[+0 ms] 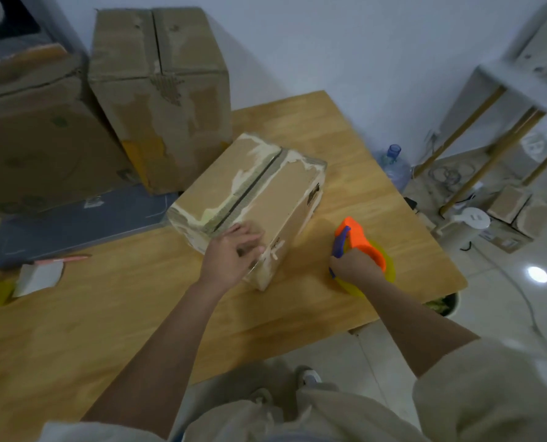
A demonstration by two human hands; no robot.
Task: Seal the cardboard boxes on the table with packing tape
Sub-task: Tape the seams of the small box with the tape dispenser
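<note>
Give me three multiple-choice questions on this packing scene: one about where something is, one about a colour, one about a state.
1. Where does the left hand rest?
A. on the small box's near end
B. on the grey mat
C. on the floor

2. What colour is the tape dispenser's body?
A. green
B. orange
C. black

3. What is the right hand doing?
A. hanging idle
B. pressing the table
C. holding the dispenser

Answers: 1 A, its fingers lie on the box top; 2 B, its body is bright orange; 3 C, its fingers wrap the grip.
</note>
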